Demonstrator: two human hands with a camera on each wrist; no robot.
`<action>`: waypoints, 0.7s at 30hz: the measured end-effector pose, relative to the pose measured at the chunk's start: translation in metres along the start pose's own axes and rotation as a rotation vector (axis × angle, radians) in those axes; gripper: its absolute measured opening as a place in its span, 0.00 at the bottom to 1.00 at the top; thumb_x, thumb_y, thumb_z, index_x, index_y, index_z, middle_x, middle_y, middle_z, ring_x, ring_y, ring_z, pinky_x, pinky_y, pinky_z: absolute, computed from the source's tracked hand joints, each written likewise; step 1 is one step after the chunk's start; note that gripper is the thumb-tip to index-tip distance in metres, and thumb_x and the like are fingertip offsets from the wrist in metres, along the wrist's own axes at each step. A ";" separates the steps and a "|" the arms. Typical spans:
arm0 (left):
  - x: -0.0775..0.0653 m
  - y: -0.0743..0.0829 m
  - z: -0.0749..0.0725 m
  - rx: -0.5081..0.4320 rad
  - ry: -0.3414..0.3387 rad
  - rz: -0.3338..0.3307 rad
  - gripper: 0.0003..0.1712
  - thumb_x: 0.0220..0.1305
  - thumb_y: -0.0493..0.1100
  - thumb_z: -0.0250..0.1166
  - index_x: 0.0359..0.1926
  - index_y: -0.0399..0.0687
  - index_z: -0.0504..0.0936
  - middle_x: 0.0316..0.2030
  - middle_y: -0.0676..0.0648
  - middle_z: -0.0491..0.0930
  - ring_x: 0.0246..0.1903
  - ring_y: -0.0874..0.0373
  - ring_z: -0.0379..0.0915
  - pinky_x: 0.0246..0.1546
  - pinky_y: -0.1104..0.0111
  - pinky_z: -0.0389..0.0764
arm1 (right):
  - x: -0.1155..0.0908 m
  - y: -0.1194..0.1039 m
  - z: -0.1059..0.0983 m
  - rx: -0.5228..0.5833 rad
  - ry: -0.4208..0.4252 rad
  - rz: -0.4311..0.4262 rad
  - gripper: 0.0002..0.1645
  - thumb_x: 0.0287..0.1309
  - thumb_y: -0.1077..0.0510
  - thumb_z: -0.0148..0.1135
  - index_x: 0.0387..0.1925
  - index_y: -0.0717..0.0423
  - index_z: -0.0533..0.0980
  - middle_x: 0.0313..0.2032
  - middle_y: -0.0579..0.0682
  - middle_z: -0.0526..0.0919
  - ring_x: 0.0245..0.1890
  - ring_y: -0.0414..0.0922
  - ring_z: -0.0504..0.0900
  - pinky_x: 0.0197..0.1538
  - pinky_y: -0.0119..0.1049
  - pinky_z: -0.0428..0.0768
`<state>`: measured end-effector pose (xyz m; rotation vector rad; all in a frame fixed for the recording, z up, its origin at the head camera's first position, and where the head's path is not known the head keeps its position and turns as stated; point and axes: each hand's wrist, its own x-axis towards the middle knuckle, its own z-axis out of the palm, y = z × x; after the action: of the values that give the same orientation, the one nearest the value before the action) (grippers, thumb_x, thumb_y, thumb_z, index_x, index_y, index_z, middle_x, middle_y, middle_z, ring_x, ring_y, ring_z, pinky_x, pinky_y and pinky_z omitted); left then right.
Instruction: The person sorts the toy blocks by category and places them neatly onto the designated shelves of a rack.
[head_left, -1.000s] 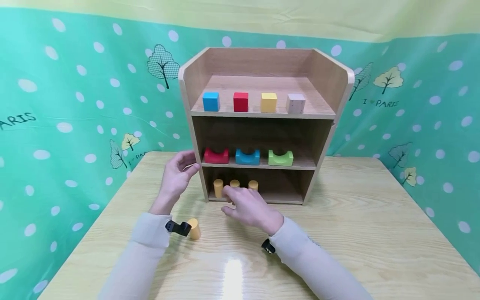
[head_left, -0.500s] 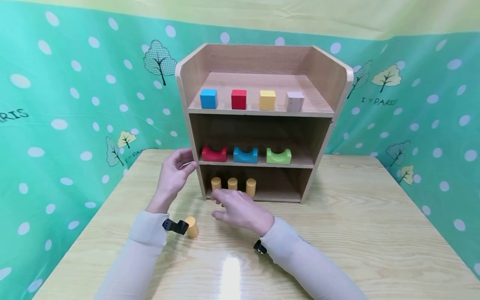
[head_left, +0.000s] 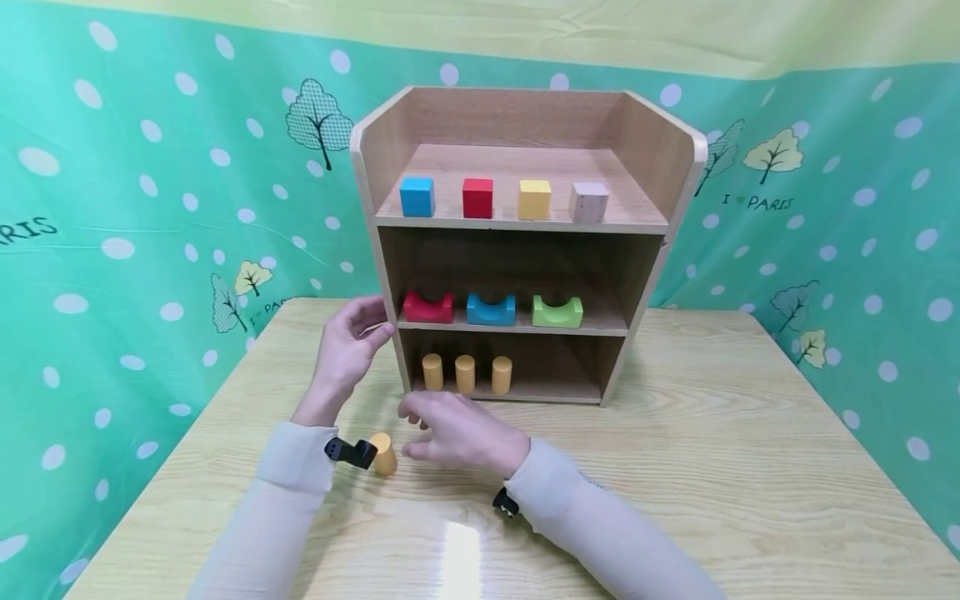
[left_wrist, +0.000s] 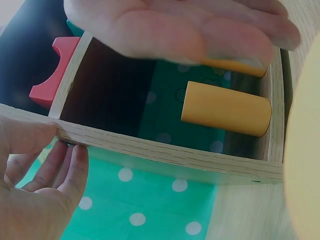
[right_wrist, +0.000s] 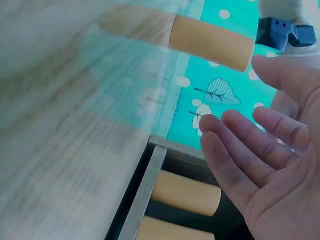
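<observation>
My left hand (head_left: 343,354) is at the left side panel of a small wooden shelf (head_left: 521,227), thumb at its front edge and fingers along the outer side. Upright on the table, just right of the left wrist, stands a wooden cylinder (head_left: 385,457); the right wrist view shows this cylinder (right_wrist: 212,42) beyond my thumb tip. Beside it, apart from it, my right hand (head_left: 461,432) hovers with loosely bent fingers and holds nothing. Behind the right hand, three similar cylinders (head_left: 465,374) stand in a row on the bottom shelf.
On the middle shelf sit a red (head_left: 428,309), a blue (head_left: 491,311) and a green (head_left: 557,313) notched block. Along the top shelf's front stand blue (head_left: 417,197), red (head_left: 477,198), yellow (head_left: 534,200) and whitish (head_left: 588,202) cubes. A patterned curtain (head_left: 172,250) surrounds the table.
My right hand has moved left and toward me, from in front of the bottom-shelf cylinders to near the cylinder on the table. The left hand stays at the shelf's side.
</observation>
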<state>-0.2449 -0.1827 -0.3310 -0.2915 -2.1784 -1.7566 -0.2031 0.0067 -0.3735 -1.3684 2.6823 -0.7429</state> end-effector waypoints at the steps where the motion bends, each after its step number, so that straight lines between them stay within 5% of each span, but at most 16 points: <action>1: 0.000 0.000 0.000 -0.002 0.000 0.001 0.22 0.61 0.29 0.62 0.57 0.36 0.74 0.51 0.38 0.77 0.50 0.53 0.75 0.51 0.70 0.75 | 0.001 -0.001 0.001 0.002 -0.003 -0.003 0.23 0.55 0.48 0.68 0.50 0.51 0.73 0.45 0.45 0.80 0.40 0.38 0.80 0.40 0.24 0.76; 21: -0.001 -0.001 0.000 -0.005 0.000 0.009 0.21 0.61 0.29 0.62 0.56 0.36 0.74 0.51 0.38 0.77 0.50 0.53 0.75 0.51 0.71 0.76 | 0.014 -0.011 0.016 0.075 -0.016 -0.021 0.22 0.53 0.49 0.69 0.48 0.49 0.74 0.40 0.41 0.80 0.38 0.34 0.80 0.41 0.20 0.74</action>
<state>-0.2441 -0.1831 -0.3319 -0.3018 -2.1694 -1.7577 -0.1992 -0.0158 -0.3807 -1.3818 2.6034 -0.8215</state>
